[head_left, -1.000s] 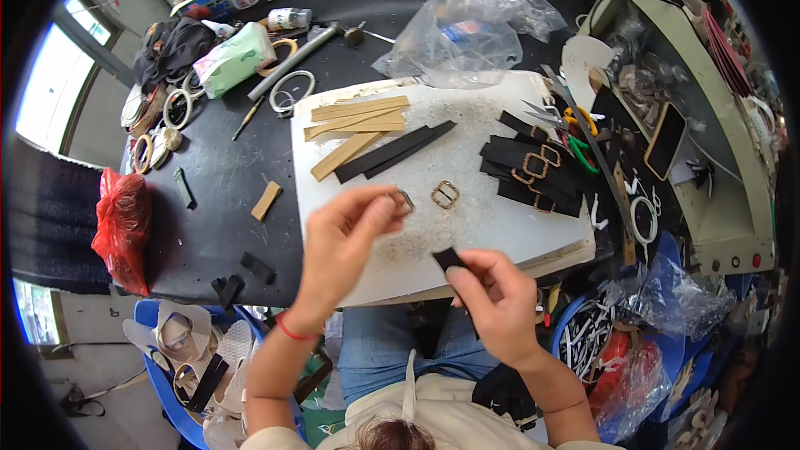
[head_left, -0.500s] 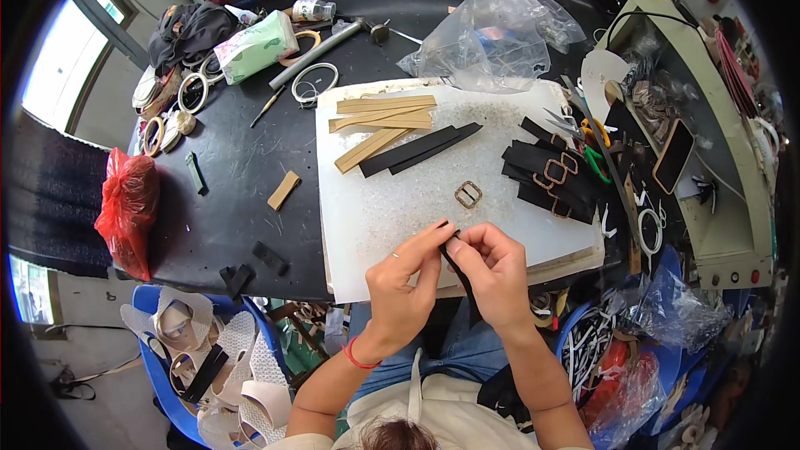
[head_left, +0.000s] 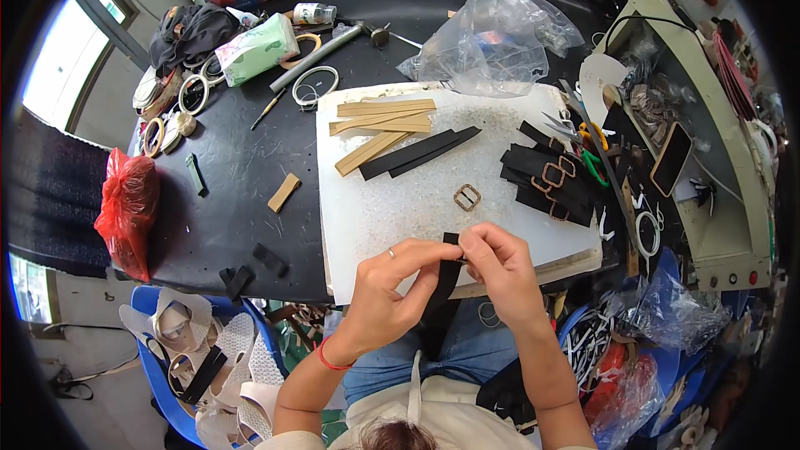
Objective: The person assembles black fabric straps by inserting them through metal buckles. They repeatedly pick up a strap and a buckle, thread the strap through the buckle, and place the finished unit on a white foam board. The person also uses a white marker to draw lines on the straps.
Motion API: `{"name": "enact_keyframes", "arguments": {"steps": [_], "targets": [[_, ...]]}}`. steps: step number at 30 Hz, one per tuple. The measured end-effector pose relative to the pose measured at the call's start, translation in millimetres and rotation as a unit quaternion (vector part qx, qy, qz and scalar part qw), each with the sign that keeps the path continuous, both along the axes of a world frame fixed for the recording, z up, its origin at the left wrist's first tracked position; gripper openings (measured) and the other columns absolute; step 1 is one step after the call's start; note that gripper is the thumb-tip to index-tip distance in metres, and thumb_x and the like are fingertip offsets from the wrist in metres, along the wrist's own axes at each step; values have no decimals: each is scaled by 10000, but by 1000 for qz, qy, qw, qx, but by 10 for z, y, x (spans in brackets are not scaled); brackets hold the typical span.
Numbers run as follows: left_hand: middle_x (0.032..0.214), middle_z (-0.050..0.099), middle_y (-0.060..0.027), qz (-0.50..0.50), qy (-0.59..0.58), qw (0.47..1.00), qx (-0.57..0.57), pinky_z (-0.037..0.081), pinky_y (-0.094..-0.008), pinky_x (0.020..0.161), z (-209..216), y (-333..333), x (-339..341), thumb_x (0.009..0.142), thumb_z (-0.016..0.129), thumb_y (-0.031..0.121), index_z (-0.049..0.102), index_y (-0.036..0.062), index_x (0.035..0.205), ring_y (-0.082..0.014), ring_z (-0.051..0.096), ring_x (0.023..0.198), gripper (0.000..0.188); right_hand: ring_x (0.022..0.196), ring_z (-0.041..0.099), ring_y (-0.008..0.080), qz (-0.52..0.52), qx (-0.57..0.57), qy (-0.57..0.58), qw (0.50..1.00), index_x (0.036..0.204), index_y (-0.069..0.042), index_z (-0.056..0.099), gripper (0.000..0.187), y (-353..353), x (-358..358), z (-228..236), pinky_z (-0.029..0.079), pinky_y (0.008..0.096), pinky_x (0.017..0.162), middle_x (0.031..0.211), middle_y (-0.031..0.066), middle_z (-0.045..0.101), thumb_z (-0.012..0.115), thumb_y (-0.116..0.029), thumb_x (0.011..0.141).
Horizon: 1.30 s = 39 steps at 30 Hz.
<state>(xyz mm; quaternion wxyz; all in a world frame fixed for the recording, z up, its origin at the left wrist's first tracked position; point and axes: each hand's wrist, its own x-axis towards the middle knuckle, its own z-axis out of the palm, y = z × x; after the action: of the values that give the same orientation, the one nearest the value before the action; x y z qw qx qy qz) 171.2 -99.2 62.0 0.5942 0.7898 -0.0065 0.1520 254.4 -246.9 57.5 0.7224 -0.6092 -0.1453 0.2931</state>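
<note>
A black strap [head_left: 443, 282] hangs between my hands at the near edge of the white board [head_left: 367, 217]. My left hand [head_left: 392, 287] pinches it near its upper end, with the fingertips toward the right. Against the same end, my right hand [head_left: 502, 273] has thumb and forefinger closed on the strap's edge; what lies between those fingertips is partly hidden. Just beyond the hands, a brown speckled square buckle [head_left: 467, 197] lies flat on the board. Black straps fitted with similar buckles [head_left: 542, 175] are piled to the right.
Tan strips [head_left: 383, 108] and loose black strips [head_left: 421, 152] lie at the board's far side. Scissors [head_left: 593, 165], a phone [head_left: 672, 158] and a grey machine [head_left: 733, 250] stand right. A hammer [head_left: 321, 54] and a red bag [head_left: 127, 212] are left.
The strap has turned so more of its flat side shows. My left hand has shifted a little left and down, and my right hand has moved slightly right, both still on the strap.
</note>
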Motion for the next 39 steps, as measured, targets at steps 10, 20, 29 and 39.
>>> {"name": "enact_keyframes", "arguments": {"steps": [10, 20, 29, 39], "targets": [[996, 657, -119, -26, 92, 971, -221, 498, -269, 785, -141, -50, -95, 846, 634, 4, 572, 12, 1216, -128, 626, 868, 376, 627, 467, 41, -126, -93, -160, 975, 822, -27, 622, 151, 99, 57, -50, 371, 207, 549, 723, -12, 558, 627, -156, 901], [972, 679, -160, -82, 226, 930, -277, 511, -285, 808, 106, 305, -81, 866, 626, 69, 287, 20, 1431, -186, 655, 883, 660, 733, 589, 77, 204, -105, -128, 965, 927, -4, 657, 138, -90, 197, 280, 473, 217, 646, 834, 34, 660, 697, -81, 820], [1198, 579, -147, 105, 24, 942, -319, 457, -334, 946, -183, -222, -94, 837, 659, -2, 409, -41, 1329, -204, 571, 1086, 553, 635, 528, 60, -60, 81, 77, 992, 932, -14, 584, 121, 177, -152, -60, 424, 202, 552, 790, 32, 626, 655, -96, 878], [1036, 648, -112, 115, 1, 955, -275, 503, -281, 847, -184, -92, -77, 850, 648, -11, 558, -68, 1176, -158, 626, 945, 343, 666, 556, 58, -59, 13, 22, 998, 1043, 9, 634, 183, 82, -273, -58, 451, 188, 575, 829, 30, 637, 626, -110, 904]]}}
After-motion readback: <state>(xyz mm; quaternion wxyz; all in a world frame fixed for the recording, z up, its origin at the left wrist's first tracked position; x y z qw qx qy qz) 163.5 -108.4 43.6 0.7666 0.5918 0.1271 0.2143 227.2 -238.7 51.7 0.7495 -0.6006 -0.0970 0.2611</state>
